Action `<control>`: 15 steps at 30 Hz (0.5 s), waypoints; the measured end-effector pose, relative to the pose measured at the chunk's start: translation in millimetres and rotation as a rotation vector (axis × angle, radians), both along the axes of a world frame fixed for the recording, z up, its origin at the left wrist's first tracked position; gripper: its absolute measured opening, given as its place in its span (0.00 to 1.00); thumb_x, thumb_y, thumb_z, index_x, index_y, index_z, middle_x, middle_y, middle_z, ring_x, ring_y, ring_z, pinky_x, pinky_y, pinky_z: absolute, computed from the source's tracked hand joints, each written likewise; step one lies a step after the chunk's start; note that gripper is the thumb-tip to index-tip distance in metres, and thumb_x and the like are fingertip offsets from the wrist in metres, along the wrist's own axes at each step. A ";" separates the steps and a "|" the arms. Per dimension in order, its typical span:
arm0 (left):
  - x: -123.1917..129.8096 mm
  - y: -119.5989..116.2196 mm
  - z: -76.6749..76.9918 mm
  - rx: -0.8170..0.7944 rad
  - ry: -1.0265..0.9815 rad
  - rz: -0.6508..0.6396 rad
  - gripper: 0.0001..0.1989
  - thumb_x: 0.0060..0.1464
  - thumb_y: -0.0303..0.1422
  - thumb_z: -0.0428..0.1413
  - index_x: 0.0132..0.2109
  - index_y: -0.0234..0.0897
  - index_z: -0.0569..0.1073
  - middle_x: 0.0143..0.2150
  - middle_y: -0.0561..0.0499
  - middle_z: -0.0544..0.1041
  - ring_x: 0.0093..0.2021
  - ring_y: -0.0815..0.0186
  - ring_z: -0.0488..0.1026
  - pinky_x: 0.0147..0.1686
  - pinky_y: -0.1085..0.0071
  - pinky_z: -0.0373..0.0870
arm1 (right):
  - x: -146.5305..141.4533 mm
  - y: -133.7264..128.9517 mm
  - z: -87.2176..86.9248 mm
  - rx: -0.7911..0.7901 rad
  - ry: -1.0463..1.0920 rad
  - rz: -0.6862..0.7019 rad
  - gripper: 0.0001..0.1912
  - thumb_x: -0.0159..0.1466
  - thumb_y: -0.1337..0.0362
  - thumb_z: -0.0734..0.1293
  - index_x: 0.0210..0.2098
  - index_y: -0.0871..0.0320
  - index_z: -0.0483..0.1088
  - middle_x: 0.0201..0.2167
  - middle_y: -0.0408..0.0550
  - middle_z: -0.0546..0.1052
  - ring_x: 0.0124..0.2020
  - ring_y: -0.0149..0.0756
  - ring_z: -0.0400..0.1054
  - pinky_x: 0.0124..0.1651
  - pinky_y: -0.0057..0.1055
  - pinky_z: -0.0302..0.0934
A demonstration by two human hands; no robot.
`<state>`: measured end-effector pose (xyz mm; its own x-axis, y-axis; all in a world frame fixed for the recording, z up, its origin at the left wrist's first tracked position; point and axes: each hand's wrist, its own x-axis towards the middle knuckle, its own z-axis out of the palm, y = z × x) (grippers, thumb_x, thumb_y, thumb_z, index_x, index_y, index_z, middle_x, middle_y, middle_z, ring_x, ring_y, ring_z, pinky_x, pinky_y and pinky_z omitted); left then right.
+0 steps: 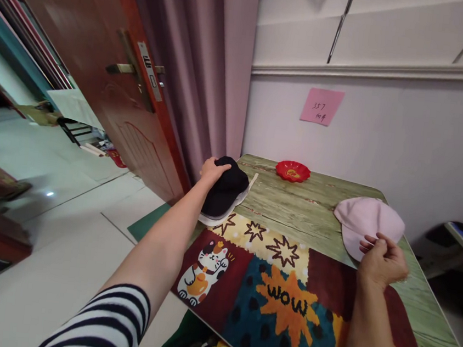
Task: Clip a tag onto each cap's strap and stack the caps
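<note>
At the table's far left corner, my left hand (214,171) grips the side of a black cap (227,187), its thumb on top and its other fingers partly hidden. Beneath the black cap shows the pale edge of a whitish item (215,221), perhaps another cap. My right hand (383,260) hovers by the brim of a pink cap (370,224) on the right side of the table. Its fingers are loosely bent and apart, with nothing in them; whether they touch the brim I cannot tell.
A colourful mat (244,285) with a cat and "WOW" print covers the near part of the wood-patterned table (320,196). Near the wall sits a red scalloped dish (293,171). A brown door (100,88) and purple curtain (198,54) stand at the left.
</note>
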<state>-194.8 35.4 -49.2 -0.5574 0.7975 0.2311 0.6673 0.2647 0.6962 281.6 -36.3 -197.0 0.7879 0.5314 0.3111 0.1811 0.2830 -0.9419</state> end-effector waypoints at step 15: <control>68.2 -92.7 49.0 0.654 -0.004 -0.417 0.19 0.52 0.40 0.64 0.50 0.40 0.74 0.46 0.49 0.78 0.48 0.60 0.74 0.50 0.65 0.70 | -55.0 -15.4 76.4 -0.017 0.333 0.589 0.20 0.55 0.54 0.76 0.42 0.59 0.78 0.36 0.51 0.81 0.30 0.31 0.75 0.35 0.26 0.71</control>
